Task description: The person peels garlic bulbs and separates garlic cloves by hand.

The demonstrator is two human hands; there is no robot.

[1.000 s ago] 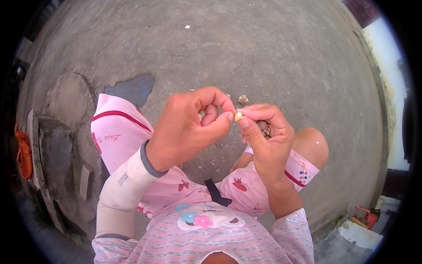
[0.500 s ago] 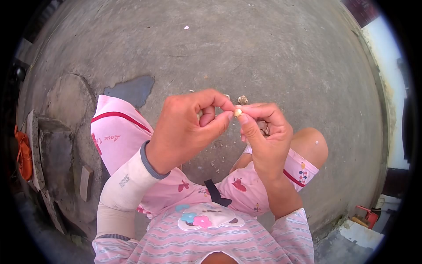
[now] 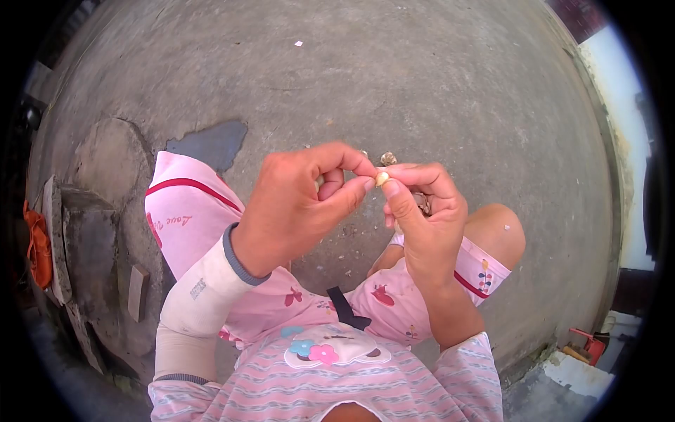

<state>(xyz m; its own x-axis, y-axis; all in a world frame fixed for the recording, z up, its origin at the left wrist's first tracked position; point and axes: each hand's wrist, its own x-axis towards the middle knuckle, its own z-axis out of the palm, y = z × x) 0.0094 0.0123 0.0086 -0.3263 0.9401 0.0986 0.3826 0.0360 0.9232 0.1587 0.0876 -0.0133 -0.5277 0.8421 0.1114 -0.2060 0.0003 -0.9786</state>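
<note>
A small pale garlic clove is pinched between the fingertips of both hands, above the gap between my knees. My left hand reaches it from the left, thumb and forefinger closed at the clove's edge. Something pale, perhaps another clove, peeks out from the curled fingers of that hand. My right hand grips the clove between thumb and forefinger. Against its palm, under the other fingers, sits a brownish, papery piece, mostly hidden. Just beyond the fingertips a garlic bulb lies on the floor.
Bits of peel are scattered on the concrete floor between my legs. A dark patch marks the floor at left. Concrete blocks and an orange cloth or bag are farther left. A red object stands at lower right.
The clove has turned slightly between my fingertips and shows more of its pale side. Both hands have shifted only a little.
</note>
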